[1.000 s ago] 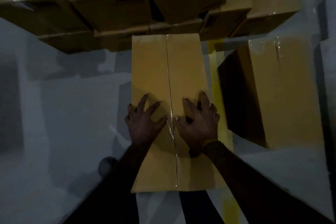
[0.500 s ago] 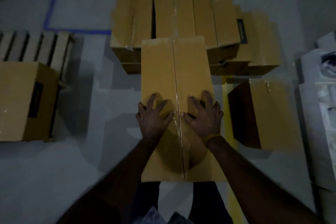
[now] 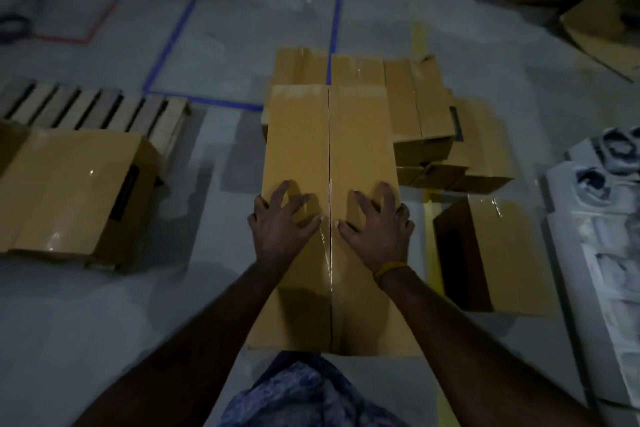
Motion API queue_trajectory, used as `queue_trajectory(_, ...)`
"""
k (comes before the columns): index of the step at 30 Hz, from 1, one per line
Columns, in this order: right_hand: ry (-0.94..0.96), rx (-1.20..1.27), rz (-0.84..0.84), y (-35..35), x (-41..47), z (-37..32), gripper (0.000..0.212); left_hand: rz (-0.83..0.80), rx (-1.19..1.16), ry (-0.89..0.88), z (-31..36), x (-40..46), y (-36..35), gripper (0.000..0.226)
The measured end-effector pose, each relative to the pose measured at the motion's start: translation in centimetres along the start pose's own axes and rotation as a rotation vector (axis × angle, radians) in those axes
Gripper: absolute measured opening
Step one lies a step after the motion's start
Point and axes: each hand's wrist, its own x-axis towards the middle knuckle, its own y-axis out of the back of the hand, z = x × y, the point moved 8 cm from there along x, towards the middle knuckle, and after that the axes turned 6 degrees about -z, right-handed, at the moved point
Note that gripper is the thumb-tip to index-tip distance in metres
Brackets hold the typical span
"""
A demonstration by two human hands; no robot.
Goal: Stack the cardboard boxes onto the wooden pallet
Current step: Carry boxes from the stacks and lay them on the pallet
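As the view has pulled back since a sec ago, the wooden pallet (image 3: 104,111) w/ one box (image 3: 69,194) now shows at 9 o'clock, while left hand (image 3: 280,224) & right hand (image 3: 377,229) still press spread fingers, clamping nothing, atop the long cardboard box (image 3: 329,135) at center, so it looks ready to go over.

The smooth pale grey concrete floor (image 3: 104,322) lies in dim light, with soft shadows; a blue tape line (image 3: 337,3) crosses it, running away from the viewer; left of that line a second blue tape line (image 3: 173,42) slants and turns a corner; further left a thin red floor line (image 3: 93,24) bends; right of the blue line a yellow painted stripe (image 3: 419,38) runs; far right of it lie white moulded foam packing pieces (image 3: 606,253).
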Motion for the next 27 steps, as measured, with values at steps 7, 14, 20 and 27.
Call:
queue_trajectory(7, 0.090, 0.030, -0.005, -0.2, -7.0, -6.9, 0.073, 0.058, 0.016, 0.061, -5.6, -7.5, 5.9, 0.057)
queue_trajectory(14, 0.174, 0.035, -0.034, -0.9, -11.2, -15.6, 0.073, 0.088, 0.044, 0.133, -12.8, -11.5, 11.5, 0.057)
queue_trajectory(20, 0.217, 0.057, -0.048, -2.8, -12.5, -25.6, 0.072, 0.090, 0.022, 0.181, -21.6, -12.4, 16.7, 0.060)
queue_trajectory(27, 0.266, 0.078, -0.072, -6.1, -12.3, -40.3, 0.072, 0.091, 0.005, 0.210, -34.5, -11.6, 24.0, 0.060)
